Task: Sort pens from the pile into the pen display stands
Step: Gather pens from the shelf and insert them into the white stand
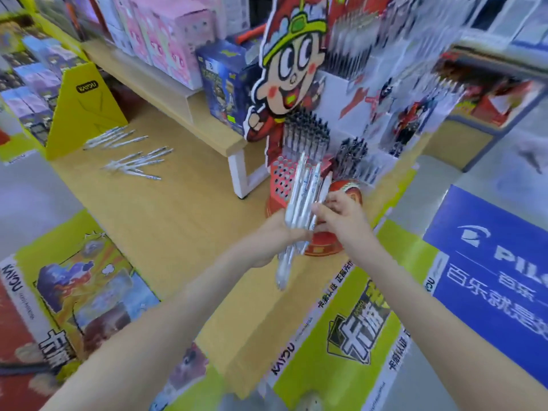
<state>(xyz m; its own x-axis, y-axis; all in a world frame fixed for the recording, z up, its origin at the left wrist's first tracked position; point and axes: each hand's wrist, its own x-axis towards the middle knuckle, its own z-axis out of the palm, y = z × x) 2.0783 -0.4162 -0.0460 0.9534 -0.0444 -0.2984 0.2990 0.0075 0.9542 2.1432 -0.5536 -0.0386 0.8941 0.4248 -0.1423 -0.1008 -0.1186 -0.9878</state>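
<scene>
- The left hand (274, 234) is closed round a bundle of white pens (302, 197), gripping it near the middle, with the pens pointing up and away from the person.
- The right hand (341, 215) is on the bundle's right side, fingers curled and pinching the pens. Motion blur hides which pen it has.
- The bundle is held in the air just in front of a red pen display stand (280, 176), whose sloped top is dotted with holes.
- Behind those holes, higher tiers of the stand are packed with upright black pens (305, 134).
- A large cartoon figure cutout (287, 69) in a red and green hat rises behind the stand.
- Well to the left, two loose piles of white pens lie on the wooden worktop (178, 218). The nearer pile (135, 166) is fanned out, and the farther pile (111, 139) lies beside a yellow card divider (84, 111).
- A blue sign (489, 262) lies on the right.
</scene>
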